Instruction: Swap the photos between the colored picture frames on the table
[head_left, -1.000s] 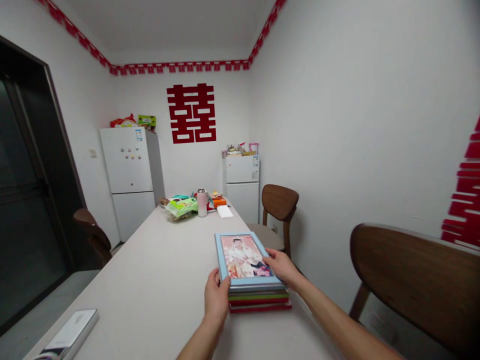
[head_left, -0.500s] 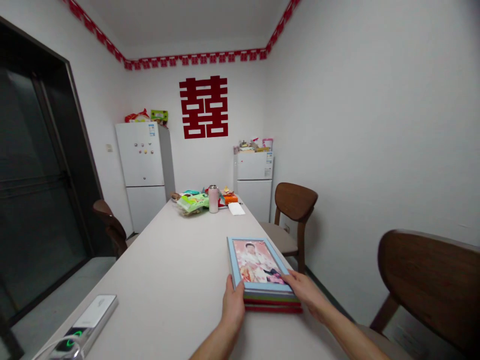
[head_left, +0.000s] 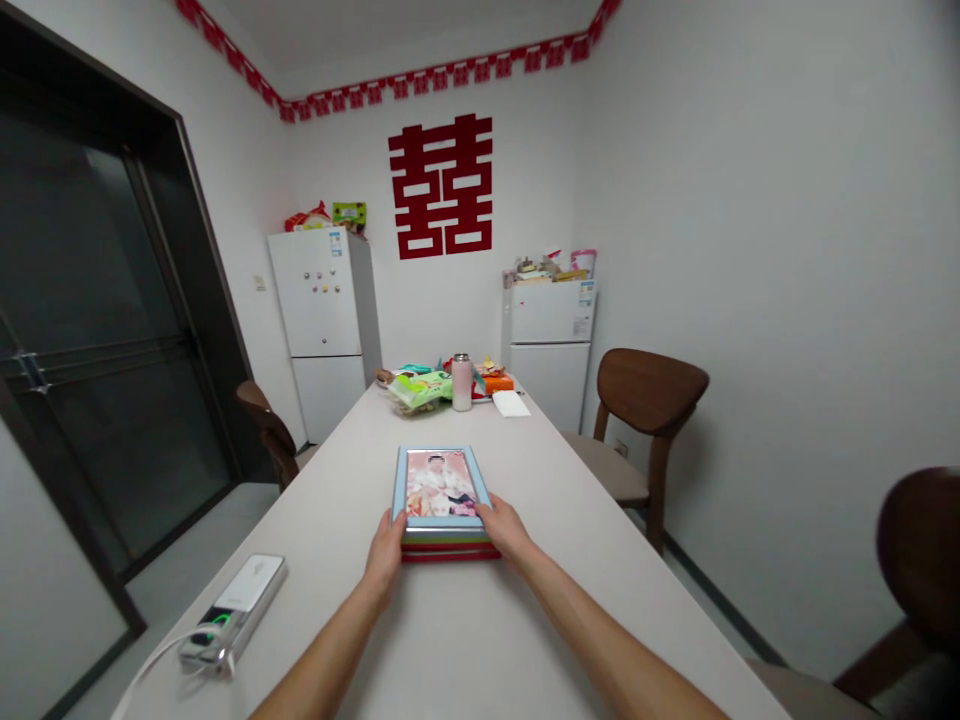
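Note:
A stack of picture frames lies flat on the long white table [head_left: 345, 480], with a light blue picture frame [head_left: 439, 522] on top. Below it show a thin green edge and red edges [head_left: 450, 553]. The top frame holds a pinkish photo of a person. My left hand [head_left: 386, 555] grips the stack's near left side, thumb on the blue border. On the near right corner, my right hand [head_left: 508, 527] is closed the same way, thumb over the top. The fingers under or behind the stack are hidden.
A power bank [head_left: 244, 600] with a white cable lies at the table's left edge. At the far end stand a pink bottle [head_left: 462, 383], a green snack bag [head_left: 420, 390] and a white tissue [head_left: 511, 403]. Wooden chairs [head_left: 652, 395] flank the table.
Both hands have shifted the stack leftward over the table, from the right edge to near its middle. The view has also turned. The hands keep their hold.

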